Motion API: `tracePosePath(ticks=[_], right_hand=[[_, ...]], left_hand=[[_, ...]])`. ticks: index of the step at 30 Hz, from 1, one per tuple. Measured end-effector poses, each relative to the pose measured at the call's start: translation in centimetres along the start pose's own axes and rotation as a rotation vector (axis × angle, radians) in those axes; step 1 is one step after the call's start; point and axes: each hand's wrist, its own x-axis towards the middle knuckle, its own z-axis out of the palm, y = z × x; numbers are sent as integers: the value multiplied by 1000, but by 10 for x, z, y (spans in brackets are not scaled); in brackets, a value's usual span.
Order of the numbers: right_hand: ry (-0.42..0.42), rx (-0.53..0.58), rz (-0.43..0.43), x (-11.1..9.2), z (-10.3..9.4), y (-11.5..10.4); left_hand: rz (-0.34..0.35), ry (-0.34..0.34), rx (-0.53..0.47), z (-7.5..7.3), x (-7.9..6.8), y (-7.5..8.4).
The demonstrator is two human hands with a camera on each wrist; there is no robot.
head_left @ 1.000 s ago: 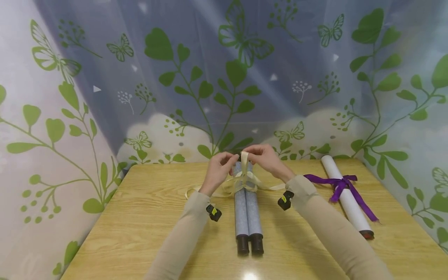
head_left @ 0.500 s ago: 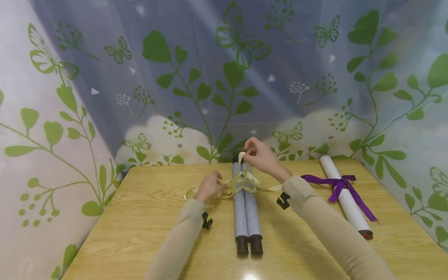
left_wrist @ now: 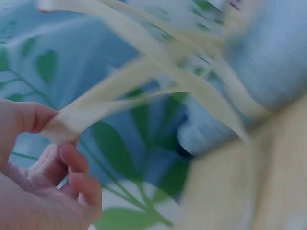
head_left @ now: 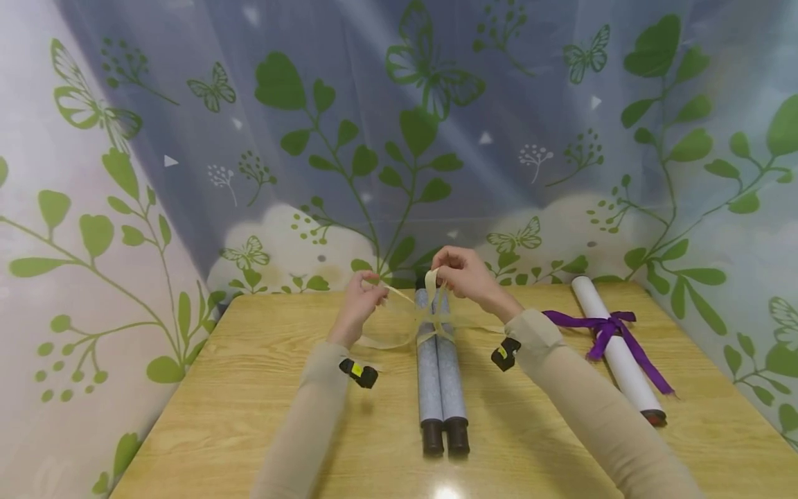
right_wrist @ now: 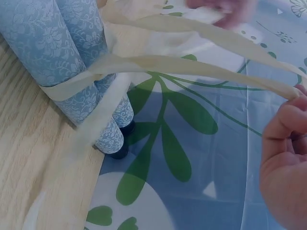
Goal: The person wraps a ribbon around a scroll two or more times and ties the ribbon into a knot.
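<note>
Two blue-grey patterned scrolls [head_left: 430, 381] with dark brown end knobs lie side by side on the table. A cream ribbon [right_wrist: 72, 86] goes round both near their far part. My right hand [head_left: 470, 277] pinches a raised loop of that ribbon above the scrolls; in the right wrist view the loop runs to its fingertips. To the left of the scrolls, my left hand [head_left: 358, 305] pinches another length of the ribbon between thumb and forefinger. In the left wrist view this ribbon length [left_wrist: 105, 96] stretches from the left hand toward the scrolls, partly blurred.
At the right lies a white scroll [head_left: 623, 367] tied with a purple ribbon [head_left: 605, 329]. The wooden table [head_left: 249, 388] ends at the back against a blue curtain [head_left: 349, 173] printed with green leaves and butterflies.
My left hand let go near the loop, moved down left to the ribbon on the table, then lifted a length of it. The right hand keeps holding the loop.
</note>
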Motion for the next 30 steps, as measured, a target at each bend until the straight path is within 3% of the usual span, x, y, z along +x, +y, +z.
tracePosePath(ticks=[6, 11, 14, 19, 22, 25, 28, 30], right_hand=[[-3, 3, 23, 0, -1, -3], [7, -2, 14, -1, -1, -2], [18, -10, 13, -1, -2, -1], [29, -14, 9, 1, -3, 2], [33, -18, 8, 2, -4, 3], [42, -24, 5, 3, -4, 2], [44, -33, 0, 2, -4, 0], [41, -43, -2, 2, -3, 0]], left_hand=[[110, 16, -333, -9, -3, 43], [254, 49, -363, -21, -9, 66], [376, 67, -400, -27, -13, 78], [547, -26, -481, -31, -21, 96], [559, -119, -414, -27, -27, 103], [535, -180, -226, -19, -31, 103], [514, -188, -58, -10, -33, 100], [504, -180, -10, -3, -34, 99]])
